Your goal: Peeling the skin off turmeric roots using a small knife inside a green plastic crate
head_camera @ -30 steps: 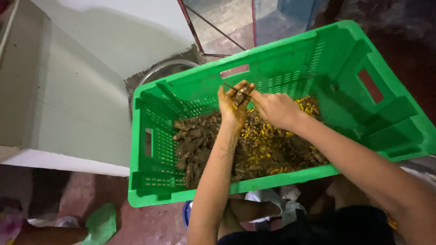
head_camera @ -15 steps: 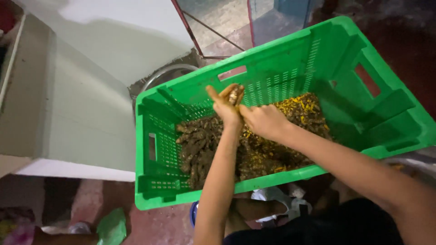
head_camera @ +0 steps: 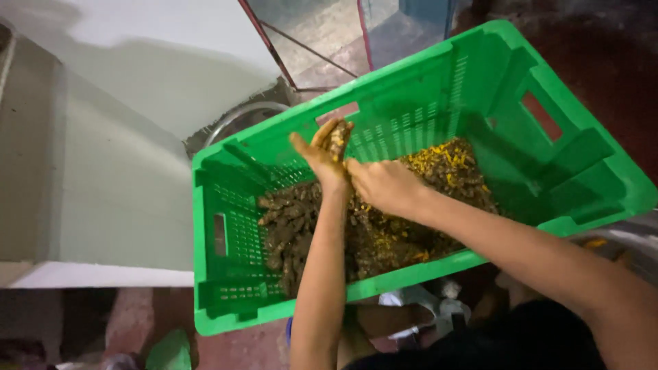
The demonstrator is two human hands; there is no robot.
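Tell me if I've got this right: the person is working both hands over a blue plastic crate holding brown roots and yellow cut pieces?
Not quite: the head view shows the plastic crate is green, not blue. The rest stands: the left hand and right hand are over it, and it holds brown roots and yellow cut pieces.

A green plastic crate [head_camera: 226,301] with slotted walls and handle cut-outs carries the load. On its bottom lies a heap of muddy brown turmeric roots [head_camera: 284,226] at the left, with cut yellow pieces [head_camera: 445,161] toward the right.
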